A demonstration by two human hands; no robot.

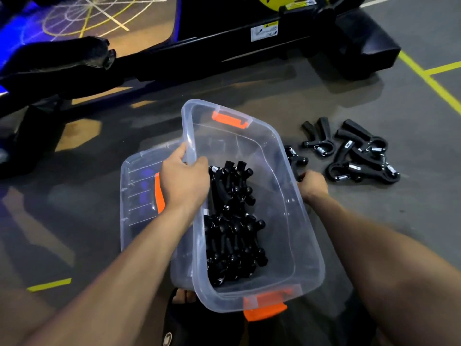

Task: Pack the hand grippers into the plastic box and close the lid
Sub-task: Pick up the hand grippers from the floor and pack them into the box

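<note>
Likely to slide packed hand grippers (232, 221) if plastic box (294, 245), rim pinched by left hand (184, 181), tips; right hand (313, 183) fingers hidden behind far wall, grip untellable.

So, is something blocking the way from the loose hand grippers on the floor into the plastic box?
Nothing visible does. The plastic box is open on top, its lid lying to its left. The loose hand grippers lie on bare floor just right of it, beyond the right hand.
</note>
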